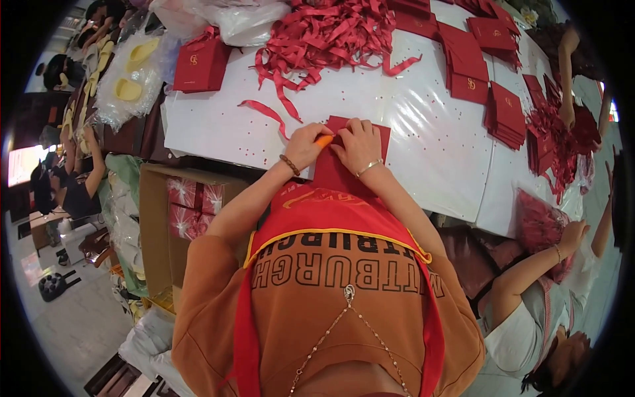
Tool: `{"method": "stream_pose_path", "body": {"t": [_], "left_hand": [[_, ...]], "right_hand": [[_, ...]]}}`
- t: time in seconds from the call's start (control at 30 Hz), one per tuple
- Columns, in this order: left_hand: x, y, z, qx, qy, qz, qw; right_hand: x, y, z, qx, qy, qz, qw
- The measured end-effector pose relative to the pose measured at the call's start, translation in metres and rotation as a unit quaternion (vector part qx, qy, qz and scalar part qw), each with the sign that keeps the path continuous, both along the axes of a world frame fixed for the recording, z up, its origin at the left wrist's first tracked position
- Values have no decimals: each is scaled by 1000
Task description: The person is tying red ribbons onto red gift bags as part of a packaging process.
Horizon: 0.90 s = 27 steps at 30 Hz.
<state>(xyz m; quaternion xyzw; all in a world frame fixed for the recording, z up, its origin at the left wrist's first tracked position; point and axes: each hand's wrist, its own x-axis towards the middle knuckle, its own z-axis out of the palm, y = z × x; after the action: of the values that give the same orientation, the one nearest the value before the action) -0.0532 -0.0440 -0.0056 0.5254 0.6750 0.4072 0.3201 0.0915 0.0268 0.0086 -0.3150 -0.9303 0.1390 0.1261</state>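
A flat dark red paper bag [344, 173] lies at the near edge of the white table [423, 132]. My left hand [306, 144] grips a small orange tool [324, 140] at the bag's upper left corner. My right hand [359, 144] presses down on the top of the bag, fingers bent over its edge right next to the tool. A loose red ribbon [264, 112] lies just left of my hands. A large heap of red ribbons [317, 33] sits farther back on the table.
A red gift bag [200, 64] stands at the back left. Stacks of flat red bags [506, 116] line the right side. An open cardboard box [192, 212] with red packs sits below the table's left. Another person [549, 311] sits at my right; others work at the left.
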Motion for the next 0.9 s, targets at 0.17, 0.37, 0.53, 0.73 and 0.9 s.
{"method": "stream_pose_path", "body": {"t": [0.17,0.37,0.53,0.73,0.9], "left_hand": [[-3,2,5,-34,-10,10,999],[-1,0,2,-48,3,-13,999],[1,3,9,3,-10,-17,1000],[-10,9,17,31,19,59,998],[-24,11,16,13,-8,109,994]], "right_hand": [[-3,4,-5,42,24,-17,999],[-2,2,4,10,13,-15,1000],[0,15,9,-18,61,5,998],[5,30,17,-281,-18,-41,959],[4,47,16,-389,-2,-115,914]]}}
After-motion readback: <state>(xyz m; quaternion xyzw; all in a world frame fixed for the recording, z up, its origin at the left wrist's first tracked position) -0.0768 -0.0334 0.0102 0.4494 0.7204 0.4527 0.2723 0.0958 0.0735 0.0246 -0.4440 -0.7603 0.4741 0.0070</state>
